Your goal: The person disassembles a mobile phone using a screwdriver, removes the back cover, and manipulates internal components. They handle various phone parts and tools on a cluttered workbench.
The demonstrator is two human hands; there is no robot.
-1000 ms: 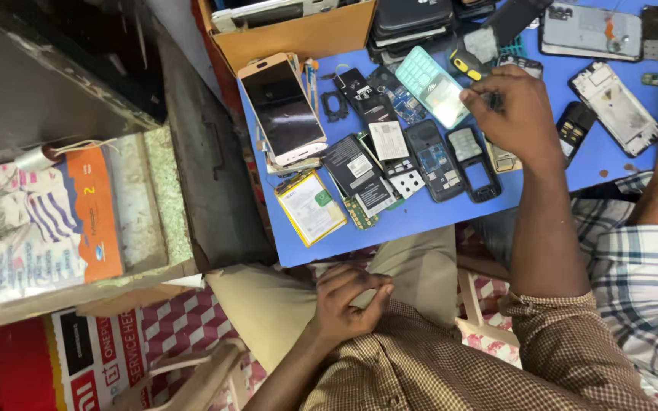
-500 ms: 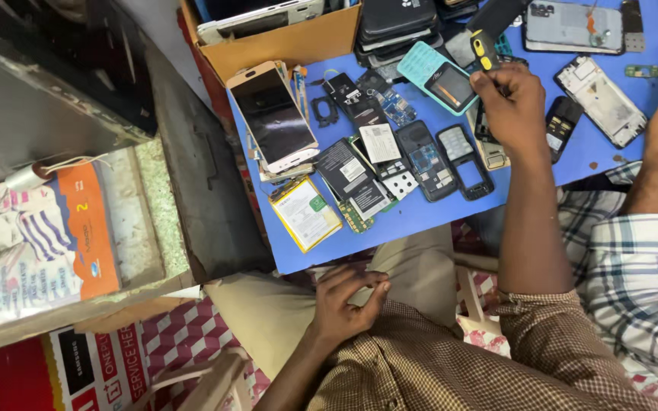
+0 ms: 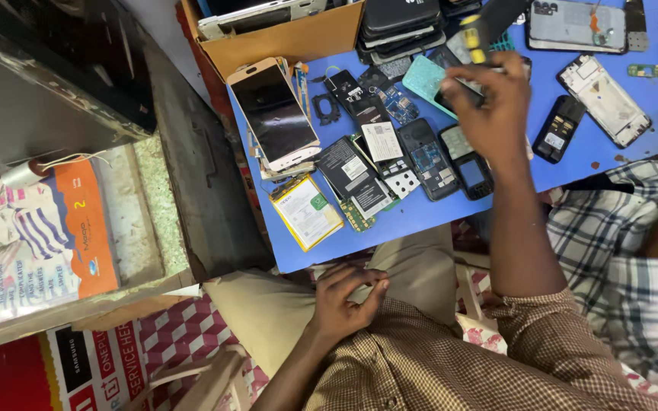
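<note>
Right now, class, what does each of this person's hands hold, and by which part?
The right hand grips a slim tool, mostly hidden; the exact hold point cannot be told. The left hand holds nothing and rests on the lap.

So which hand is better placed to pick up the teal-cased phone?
Probably the right. The right hand is over the blue table, right beside the teal-cased phone. The left hand rests on the lap, below the table's edge.

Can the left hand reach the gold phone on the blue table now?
Probably yes. The left hand rests on the lap, and the gold phone lies on the near left part of the blue table, with nothing between them.
</note>
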